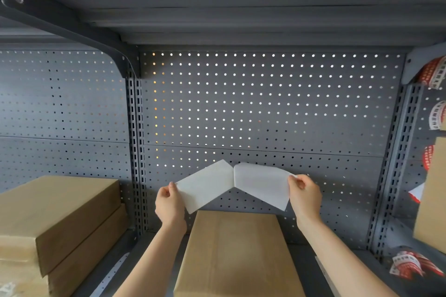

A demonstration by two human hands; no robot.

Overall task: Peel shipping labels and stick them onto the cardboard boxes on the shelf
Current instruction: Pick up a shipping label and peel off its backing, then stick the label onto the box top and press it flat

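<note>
Left hand: the left hand (pixel 169 202) pinches the outer edge of the left white sheet (pixel 205 187), thumb on top, at about 7 o'clock of the view's centre.
Right hand: the right hand (pixel 304 196) grips the outer corner of the right white sheet (pixel 261 183) between thumb and fingers, at about 5 o'clock.
Label: the two sheets meet at a crease between the hands and angle apart like an open book, which reads as a shipping label being parted from its backing; which half is the sticky one cannot be told.
Target box: the centre cardboard box (pixel 237 253) lies on the shelf (pixel 347 272) directly below the sheets, at 6 o'clock, its top bare.
Why held so: both hands keep to the outer edges, likely to keep fingers off the adhesive and the paper taut.
Other boxes: two stacked boxes (pixel 60 219) sit at 8 o'clock, well apart from the hands.
Backdrop: a grey pegboard panel (pixel 265 103) stands behind.
</note>
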